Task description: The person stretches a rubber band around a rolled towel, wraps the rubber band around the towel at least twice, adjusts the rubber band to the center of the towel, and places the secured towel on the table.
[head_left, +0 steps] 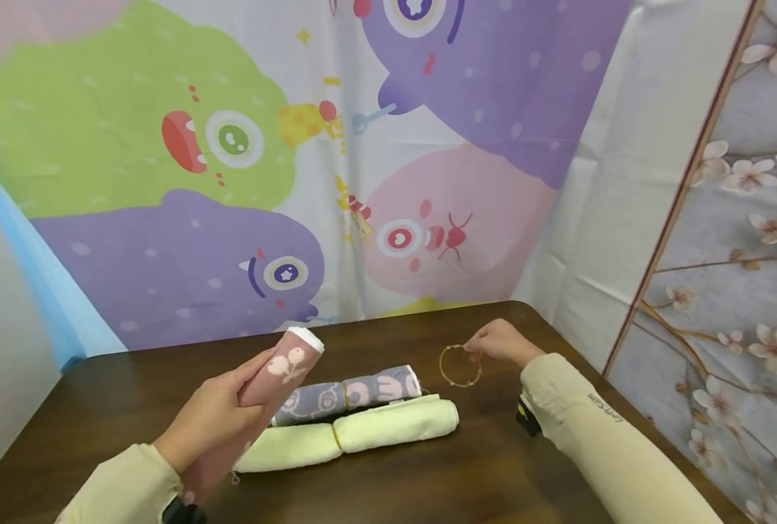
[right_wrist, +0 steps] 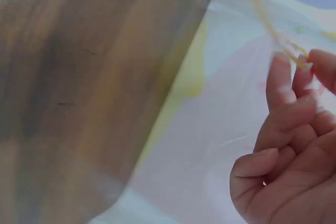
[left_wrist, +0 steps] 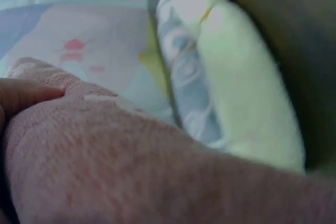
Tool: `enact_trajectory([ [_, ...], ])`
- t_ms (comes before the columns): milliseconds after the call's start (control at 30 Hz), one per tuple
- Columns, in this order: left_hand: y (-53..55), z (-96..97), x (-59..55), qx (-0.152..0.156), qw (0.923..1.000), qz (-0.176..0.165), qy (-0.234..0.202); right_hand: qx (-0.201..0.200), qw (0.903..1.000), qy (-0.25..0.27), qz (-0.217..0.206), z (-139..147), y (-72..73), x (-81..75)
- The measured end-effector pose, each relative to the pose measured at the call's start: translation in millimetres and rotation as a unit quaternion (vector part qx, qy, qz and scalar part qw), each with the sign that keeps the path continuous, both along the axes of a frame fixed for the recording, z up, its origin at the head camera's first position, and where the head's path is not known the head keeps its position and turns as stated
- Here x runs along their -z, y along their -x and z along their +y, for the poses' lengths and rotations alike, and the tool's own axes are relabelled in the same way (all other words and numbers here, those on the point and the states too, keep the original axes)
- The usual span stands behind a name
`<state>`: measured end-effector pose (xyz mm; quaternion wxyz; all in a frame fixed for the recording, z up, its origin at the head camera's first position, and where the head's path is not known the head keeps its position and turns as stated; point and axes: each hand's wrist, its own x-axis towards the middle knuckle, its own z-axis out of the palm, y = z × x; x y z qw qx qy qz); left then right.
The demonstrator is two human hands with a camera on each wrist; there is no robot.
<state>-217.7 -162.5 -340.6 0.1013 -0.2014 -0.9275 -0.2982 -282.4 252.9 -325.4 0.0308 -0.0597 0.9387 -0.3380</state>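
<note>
The rolled pink cloth towel with pale cherries [head_left: 276, 382] was in the left hand [head_left: 214, 411], tilted up over the left side of the brown wooden table [head_left: 506, 480]. The left fingers were curled around it. To the right, the right hand [head_left: 501, 342] pinched a thin, round yellow band [head_left: 450, 382] with its fingertips. Between the hands, a rolled grey-purple patterned towel [head_left: 378, 388] lay just beyond a rolled pale green towel [head_left: 398, 427]. Each had a thin yellow tie [head_left: 337, 437] around its middle.
</note>
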Motion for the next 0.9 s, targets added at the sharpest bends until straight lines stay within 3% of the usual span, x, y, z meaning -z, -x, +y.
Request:
enact_trajectory([
  [133, -5.3, 7.0, 8.2, 0.012, 0.9999, 0.010, -0.004, -0.011, 0.9998, 0.016, -0.002, -19.3, -1.8, -9.5],
  [267, -10.8, 16.0, 11.5, 0.015, 0.9996, 0.022, 0.003, -0.032, 0.9995, -0.003, 0.003, -36.0, -9.2, -14.8],
  [700, -14.7, 46.3, 0.9, 0.035, 0.9966, 0.075, 0.005, -0.069, 0.9971, 0.008, 0.032, -81.6, -21.5, -38.7],
  [900, -12.6, 53.9, -5.4, 0.033, 0.9970, 0.069, 0.011, -0.087, 0.9950, 0.006, 0.049, -91.0, -24.3, -48.3],
])
